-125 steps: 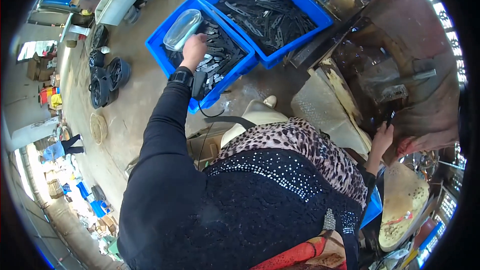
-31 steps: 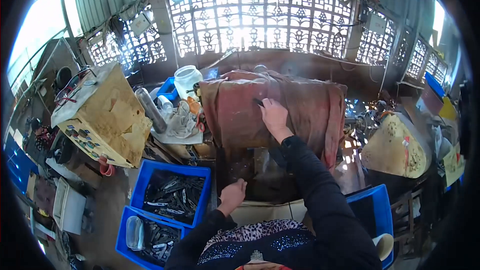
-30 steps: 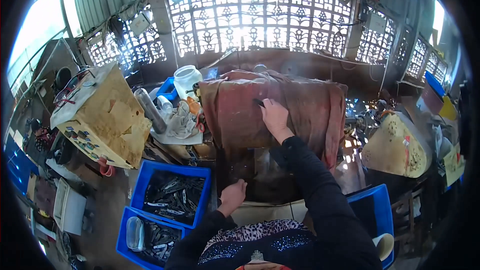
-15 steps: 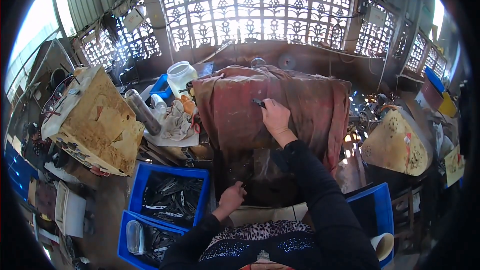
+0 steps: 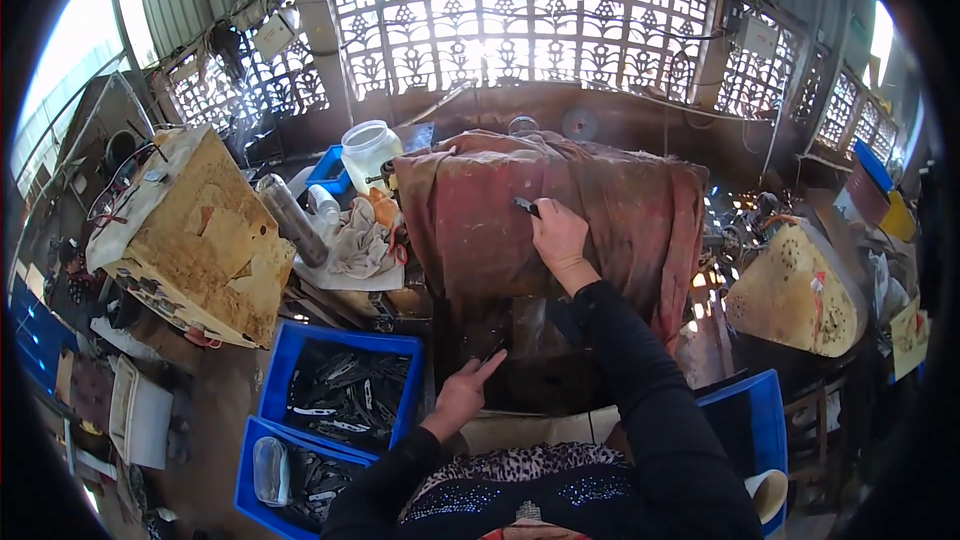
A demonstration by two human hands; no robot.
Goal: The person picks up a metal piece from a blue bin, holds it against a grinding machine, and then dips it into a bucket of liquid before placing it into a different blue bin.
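Background: patterned window (image 5: 520, 35) behind red cloth (image 5: 475, 235).
Right hand (image 5: 560, 235): closed on dark piece (image 5: 525, 206), before cloth, below its top edge.
Left hand (image 5: 462, 398): forefinger extended; grip unclear.
Handling: steady, gripping near end.

Pale tabletop (image 5: 372, 282); crumpled rag (image 5: 354, 242) atop

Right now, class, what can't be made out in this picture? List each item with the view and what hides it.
Head view: gripped end of the dark piece, hidden by the right hand.
Head view: anything in the left hand, too small and dark.
Head view: whatever the reddish cloth covers.
Head view: part of the lower-right blue bin, behind the right sleeve.
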